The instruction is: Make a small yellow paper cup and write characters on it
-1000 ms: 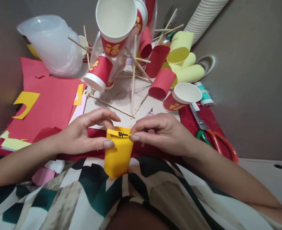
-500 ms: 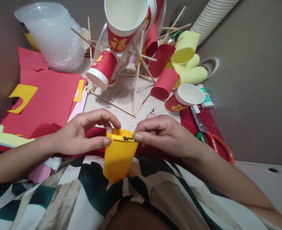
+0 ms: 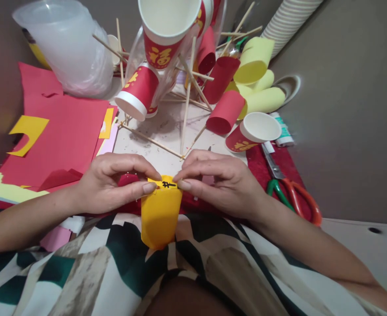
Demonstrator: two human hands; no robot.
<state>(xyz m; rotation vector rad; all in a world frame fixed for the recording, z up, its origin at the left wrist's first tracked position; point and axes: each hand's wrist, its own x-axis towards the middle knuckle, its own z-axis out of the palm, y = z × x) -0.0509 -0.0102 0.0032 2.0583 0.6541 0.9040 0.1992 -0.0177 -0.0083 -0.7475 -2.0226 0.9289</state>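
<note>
The left hand (image 3: 109, 184) and right hand (image 3: 220, 182) each pinch the top rim of an orange-yellow paper tube (image 3: 160, 215), both grips closed on it between thumb and fingertips. The tube hangs upright just above the person's lap, at the near edge of the tabletop (image 3: 167, 131). A small black mark sits on its folded top strip. Red-handled scissors (image 3: 292, 193) lie to the right.

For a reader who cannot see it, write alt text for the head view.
Left hand and right hand pinch the top edge of a yellow paper tube over the lap. Behind lie red paper, paper cups and scissors.
</note>
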